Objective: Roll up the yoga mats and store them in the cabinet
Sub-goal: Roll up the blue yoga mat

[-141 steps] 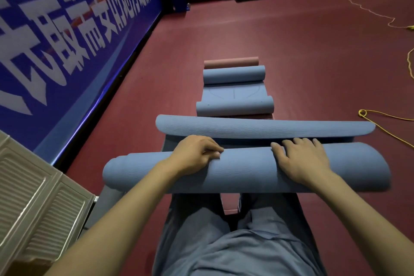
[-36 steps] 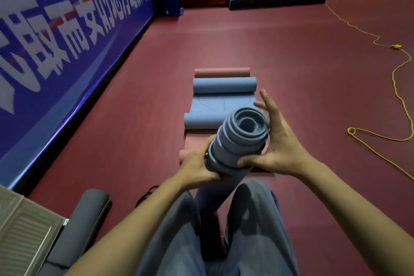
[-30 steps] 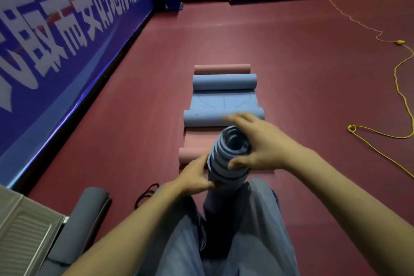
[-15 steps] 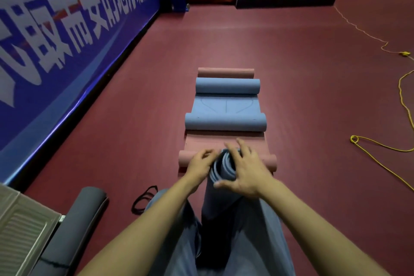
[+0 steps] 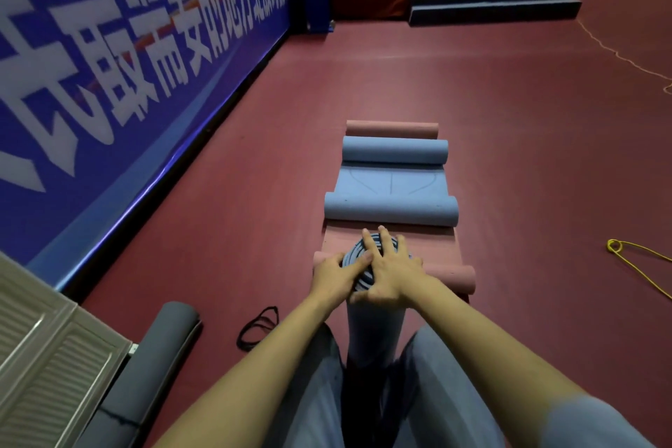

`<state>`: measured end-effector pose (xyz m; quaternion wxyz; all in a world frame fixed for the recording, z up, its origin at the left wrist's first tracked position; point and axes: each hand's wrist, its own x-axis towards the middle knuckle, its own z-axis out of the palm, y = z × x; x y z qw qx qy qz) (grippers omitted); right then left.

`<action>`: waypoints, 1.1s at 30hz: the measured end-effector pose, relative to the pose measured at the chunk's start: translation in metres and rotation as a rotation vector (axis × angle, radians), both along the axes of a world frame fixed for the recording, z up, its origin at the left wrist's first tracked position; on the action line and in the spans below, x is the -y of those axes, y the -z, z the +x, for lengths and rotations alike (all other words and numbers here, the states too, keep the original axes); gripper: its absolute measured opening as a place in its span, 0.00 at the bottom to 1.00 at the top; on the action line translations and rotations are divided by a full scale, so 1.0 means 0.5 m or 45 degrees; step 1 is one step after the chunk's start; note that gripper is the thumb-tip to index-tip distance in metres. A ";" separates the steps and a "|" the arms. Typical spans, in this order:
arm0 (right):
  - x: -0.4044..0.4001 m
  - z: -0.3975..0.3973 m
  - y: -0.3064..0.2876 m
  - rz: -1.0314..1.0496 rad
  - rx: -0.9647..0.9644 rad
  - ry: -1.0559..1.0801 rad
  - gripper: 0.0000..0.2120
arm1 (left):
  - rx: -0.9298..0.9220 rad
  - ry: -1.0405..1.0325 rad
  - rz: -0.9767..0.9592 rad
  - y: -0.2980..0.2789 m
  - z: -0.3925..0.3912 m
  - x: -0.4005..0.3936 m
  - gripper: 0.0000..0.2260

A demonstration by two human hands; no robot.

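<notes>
— What have you got in your hands?

— One rolled blue mat (image 5: 374,324), standing on end between my knees. My right hand (image 5: 391,275) lies flat across its top, fingers spread over the spiral of layers, while my left hand (image 5: 336,275) curls round the upper left side with the thumb against the top edge. Both are pressing on it, neither fully closed.

— And down beside you?

— On my left, one dark grey rolled mat (image 5: 152,367) lies on the floor against the slatted cabinet door (image 5: 47,349). One black band (image 5: 258,325) lies on the red floor (image 5: 527,156) just beyond it.

— How many mats ahead?

— Two, as far as I can tell. A pink mat (image 5: 451,275) sits underneath with a curl at each end, and a blue mat with curled ends (image 5: 392,189) lies on top of it.

— Anything further off?

— One yellow cord (image 5: 640,262) to the right, one blue banner (image 5: 109,65) along the left, and two blue steps (image 5: 491,4) against a platform at the far end.
</notes>
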<state>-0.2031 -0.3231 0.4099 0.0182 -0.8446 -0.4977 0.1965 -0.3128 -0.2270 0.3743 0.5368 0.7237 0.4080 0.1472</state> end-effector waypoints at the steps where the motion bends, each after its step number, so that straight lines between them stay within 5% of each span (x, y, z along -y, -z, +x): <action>1: -0.002 0.006 -0.008 0.015 -0.003 -0.037 0.61 | -0.062 -0.018 0.058 -0.004 0.003 -0.008 0.19; 6: 0.014 0.023 -0.053 0.181 0.039 -0.200 0.55 | -0.293 0.080 0.394 -0.031 -0.003 -0.024 0.25; 8: 0.035 0.011 -0.046 0.149 -0.013 -0.220 0.60 | -0.308 0.128 0.466 -0.038 -0.017 -0.022 0.23; 10: 0.059 -0.010 -0.023 0.064 -0.083 -0.182 0.68 | -0.319 0.199 0.400 -0.026 -0.028 -0.024 0.19; 14: 0.073 -0.036 0.012 0.137 0.000 -0.201 0.70 | -0.216 0.264 0.056 -0.009 -0.037 -0.037 0.17; 17: 0.077 -0.015 -0.001 0.257 -0.279 -0.184 0.57 | -0.179 0.471 -0.130 -0.008 -0.060 -0.073 0.23; 20: 0.073 0.036 0.012 0.275 -0.818 0.028 0.39 | -0.353 0.817 -0.283 -0.001 -0.085 -0.107 0.34; 22: 0.054 0.067 0.048 0.221 -1.186 0.284 0.28 | -0.353 0.977 -0.505 0.020 -0.103 -0.131 0.33; 25: 0.004 0.100 0.140 0.180 -1.298 0.647 0.22 | 0.032 0.579 -1.028 0.086 -0.117 -0.179 0.21; 27: -0.043 0.110 0.212 0.164 -1.175 0.742 0.18 | 0.121 -0.012 -0.981 0.173 -0.108 -0.222 0.14; 30: -0.120 0.122 0.323 0.080 -1.113 0.803 0.15 | -0.340 -0.564 -0.546 0.375 -0.120 -0.301 0.09; 33: -0.178 0.142 0.410 -0.246 -0.926 0.629 0.19 | -0.843 -0.516 -0.395 0.583 -0.165 -0.361 0.10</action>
